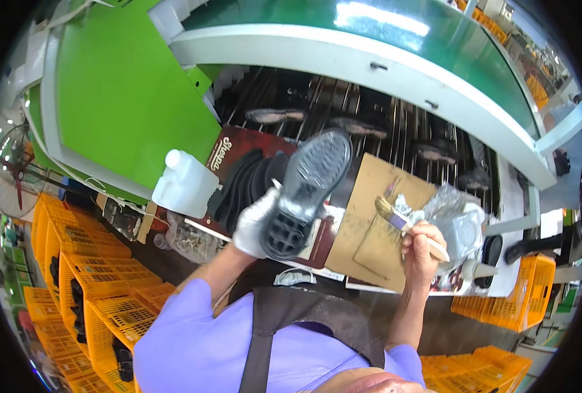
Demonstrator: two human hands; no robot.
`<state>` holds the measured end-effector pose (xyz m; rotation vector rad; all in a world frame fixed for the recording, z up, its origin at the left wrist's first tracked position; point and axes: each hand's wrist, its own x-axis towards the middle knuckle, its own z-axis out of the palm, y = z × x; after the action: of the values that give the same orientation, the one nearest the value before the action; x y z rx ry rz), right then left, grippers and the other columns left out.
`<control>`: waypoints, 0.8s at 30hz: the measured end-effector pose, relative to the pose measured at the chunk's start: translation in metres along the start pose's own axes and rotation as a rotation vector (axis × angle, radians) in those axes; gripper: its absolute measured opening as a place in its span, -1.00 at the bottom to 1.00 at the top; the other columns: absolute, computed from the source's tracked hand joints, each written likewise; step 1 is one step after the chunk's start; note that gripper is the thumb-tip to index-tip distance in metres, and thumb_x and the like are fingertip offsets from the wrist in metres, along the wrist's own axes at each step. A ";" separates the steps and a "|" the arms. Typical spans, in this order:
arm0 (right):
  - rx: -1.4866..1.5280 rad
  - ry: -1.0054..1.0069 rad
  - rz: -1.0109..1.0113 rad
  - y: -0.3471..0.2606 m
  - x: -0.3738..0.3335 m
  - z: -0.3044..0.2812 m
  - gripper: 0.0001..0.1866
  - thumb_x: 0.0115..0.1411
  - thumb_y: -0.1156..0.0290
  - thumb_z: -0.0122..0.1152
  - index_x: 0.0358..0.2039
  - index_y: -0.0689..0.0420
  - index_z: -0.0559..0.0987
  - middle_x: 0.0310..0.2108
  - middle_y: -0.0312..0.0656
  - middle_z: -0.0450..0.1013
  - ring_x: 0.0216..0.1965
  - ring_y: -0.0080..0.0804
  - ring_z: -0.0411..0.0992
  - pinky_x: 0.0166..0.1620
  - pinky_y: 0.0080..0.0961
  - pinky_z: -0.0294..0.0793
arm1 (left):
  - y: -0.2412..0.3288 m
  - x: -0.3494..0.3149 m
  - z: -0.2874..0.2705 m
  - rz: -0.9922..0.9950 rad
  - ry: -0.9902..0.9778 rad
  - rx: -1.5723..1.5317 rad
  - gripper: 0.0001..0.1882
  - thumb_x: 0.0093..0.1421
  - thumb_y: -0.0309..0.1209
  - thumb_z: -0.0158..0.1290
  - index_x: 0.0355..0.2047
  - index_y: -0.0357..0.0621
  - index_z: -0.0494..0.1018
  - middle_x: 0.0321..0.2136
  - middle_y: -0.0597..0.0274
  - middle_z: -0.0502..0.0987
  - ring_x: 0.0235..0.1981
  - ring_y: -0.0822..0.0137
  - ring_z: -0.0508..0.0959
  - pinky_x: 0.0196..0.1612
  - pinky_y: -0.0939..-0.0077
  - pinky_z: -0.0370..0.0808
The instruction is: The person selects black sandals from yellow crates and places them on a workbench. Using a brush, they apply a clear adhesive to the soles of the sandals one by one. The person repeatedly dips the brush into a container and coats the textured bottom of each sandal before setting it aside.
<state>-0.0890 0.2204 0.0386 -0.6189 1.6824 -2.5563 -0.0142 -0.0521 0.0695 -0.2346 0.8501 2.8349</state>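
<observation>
My left hand [250, 226], in a white glove, grips a black shoe sole [314, 170] by its side near the heel. The sole's heel has a grid of hollows, and its forefoot looks glossy. In my bare right hand [423, 254] is a paintbrush [399, 219] with a pale handle, a purple band and tan bristles pointing up and left. The bristles are apart from the sole, over a stained cardboard sheet [350, 229]. Several more black soles [238, 190] stand in a row beside my left hand. To the right of the brush sits a clear plastic tub [465, 229] in crinkled film.
A white jug [185, 183] stands at the left by a green panel [120, 98]. Beyond the bench, dark shoes [274, 115] sit on a roller rack under a white-framed green conveyor [291, 16]. Orange crates [111, 262] are stacked left, with another [507, 301] at right.
</observation>
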 end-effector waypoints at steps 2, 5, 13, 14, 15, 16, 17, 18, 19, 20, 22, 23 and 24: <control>0.017 0.041 0.014 0.000 -0.001 -0.004 -0.75 0.12 0.31 0.22 -0.37 0.28 0.51 -0.56 -0.21 0.36 -0.59 -0.55 0.33 -0.55 -0.69 0.32 | 0.048 0.022 0.020 0.140 -0.199 0.155 -0.34 0.25 0.09 -0.36 0.07 -0.25 0.22 -0.18 -0.11 0.44 -0.44 0.21 0.54 -0.45 0.39 0.50; 0.004 0.007 0.026 0.005 -0.001 -0.001 -0.77 0.12 0.34 0.21 -0.37 0.29 0.51 -0.55 -0.20 0.38 -0.58 -0.54 0.34 -0.54 -0.68 0.34 | 0.126 0.093 0.063 0.384 -0.266 0.177 -0.41 0.26 0.03 -0.36 0.02 -0.22 0.28 -0.26 -0.07 0.47 -0.43 0.28 0.52 -0.41 0.40 0.48; -0.213 0.040 0.208 0.022 -0.017 0.004 -0.85 0.15 0.45 0.11 -0.37 0.29 0.53 -0.58 -0.23 0.42 -0.59 -0.61 0.34 -0.51 -0.71 0.33 | 0.284 0.186 0.027 0.945 0.623 0.676 -0.29 0.17 0.16 -0.19 0.06 -0.21 0.19 -0.06 -0.09 0.36 -0.38 0.10 0.55 -0.35 0.20 0.48; -0.201 0.051 0.218 0.025 -0.019 0.002 -0.84 0.16 0.43 0.12 -0.36 0.29 0.53 -0.58 -0.24 0.42 -0.59 -0.62 0.34 -0.51 -0.72 0.32 | 0.270 0.175 0.017 1.054 0.608 0.742 -0.40 0.18 0.11 -0.16 -0.07 -0.18 0.27 -0.25 0.01 0.41 -0.51 0.21 0.51 -0.47 0.34 0.44; -0.188 0.059 0.227 0.026 -0.024 0.001 -0.83 0.16 0.41 0.13 -0.36 0.29 0.53 -0.59 -0.25 0.42 -0.60 -0.62 0.33 -0.51 -0.72 0.31 | 0.256 0.163 0.004 1.163 0.588 0.810 -0.50 0.19 0.06 -0.13 -0.20 -0.15 0.35 -0.44 0.11 0.46 -0.64 0.32 0.48 -0.59 0.48 0.40; -0.204 0.076 0.240 0.028 -0.027 -0.004 -0.81 0.16 0.39 0.13 -0.35 0.28 0.53 -0.59 -0.25 0.41 -0.60 -0.62 0.32 -0.51 -0.72 0.30 | 0.227 0.155 -0.006 1.083 0.535 0.853 -0.57 0.20 0.03 -0.12 -0.28 -0.12 0.36 -0.55 0.19 0.44 -0.65 0.37 0.48 -0.60 0.55 0.39; -0.210 0.083 0.243 0.029 -0.030 -0.007 -0.80 0.16 0.37 0.14 -0.35 0.28 0.53 -0.59 -0.26 0.41 -0.60 -0.62 0.32 -0.51 -0.72 0.30 | 0.191 0.137 -0.010 1.018 0.481 0.900 -0.61 0.22 -0.01 -0.12 -0.37 -0.09 0.37 -0.65 0.27 0.42 -0.66 0.41 0.48 -0.61 0.62 0.37; -0.234 0.114 0.236 0.028 -0.033 -0.011 -0.78 0.16 0.35 0.15 -0.34 0.28 0.53 -0.59 -0.27 0.41 -0.60 -0.62 0.32 -0.51 -0.72 0.29 | 0.142 0.125 -0.012 0.846 0.493 1.132 -0.59 0.24 -0.02 -0.16 -0.29 -0.13 0.38 -0.50 0.18 0.47 -0.53 0.34 0.51 -0.52 0.49 0.44; -0.237 0.120 0.236 0.024 -0.034 -0.010 -0.78 0.15 0.35 0.16 -0.34 0.27 0.53 -0.60 -0.27 0.41 -0.61 -0.62 0.31 -0.51 -0.73 0.29 | 0.111 0.106 -0.023 0.917 0.326 1.677 -0.63 0.21 -0.11 -0.12 -0.25 -0.18 0.42 -0.33 0.10 0.47 -0.34 0.25 0.50 -0.37 0.44 0.46; -0.245 0.137 0.230 0.024 -0.036 -0.012 -0.78 0.15 0.34 0.16 -0.34 0.27 0.53 -0.60 -0.27 0.41 -0.61 -0.63 0.31 -0.52 -0.73 0.29 | 0.077 0.092 -0.037 1.107 0.118 2.124 -0.64 0.18 -0.19 -0.08 -0.20 -0.23 0.45 -0.16 0.02 0.46 -0.16 0.15 0.48 -0.22 0.40 0.47; -0.252 0.162 0.236 0.020 -0.040 -0.020 -0.78 0.15 0.34 0.16 -0.35 0.27 0.53 -0.61 -0.27 0.40 -0.61 -0.63 0.31 -0.52 -0.74 0.28 | 0.008 0.065 -0.035 0.560 0.298 2.218 -0.20 -0.11 0.21 0.07 -0.02 -0.15 0.33 -0.34 -0.01 0.49 -0.27 0.03 0.48 -0.22 0.20 0.40; -0.267 0.173 0.234 0.016 -0.040 -0.021 -0.78 0.15 0.35 0.16 -0.35 0.27 0.53 -0.61 -0.27 0.39 -0.61 -0.63 0.30 -0.52 -0.74 0.27 | -0.015 0.056 -0.035 0.425 0.260 2.383 -0.14 -0.18 0.23 0.10 -0.01 -0.16 0.31 -0.35 -0.05 0.47 -0.21 0.02 0.45 -0.20 0.18 0.38; -0.271 0.190 0.230 0.012 -0.042 -0.023 -0.79 0.15 0.35 0.16 -0.35 0.27 0.54 -0.61 -0.28 0.39 -0.61 -0.64 0.30 -0.51 -0.74 0.27 | -0.036 0.049 -0.040 0.340 0.179 2.428 -0.10 -0.22 0.23 0.13 0.00 -0.19 0.29 -0.25 -0.12 0.43 -0.10 -0.05 0.39 -0.13 0.13 0.35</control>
<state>-0.0608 0.2453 0.0074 -0.1756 2.0455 -2.3104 -0.0508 -0.0390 0.0082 0.0830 3.2174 0.1904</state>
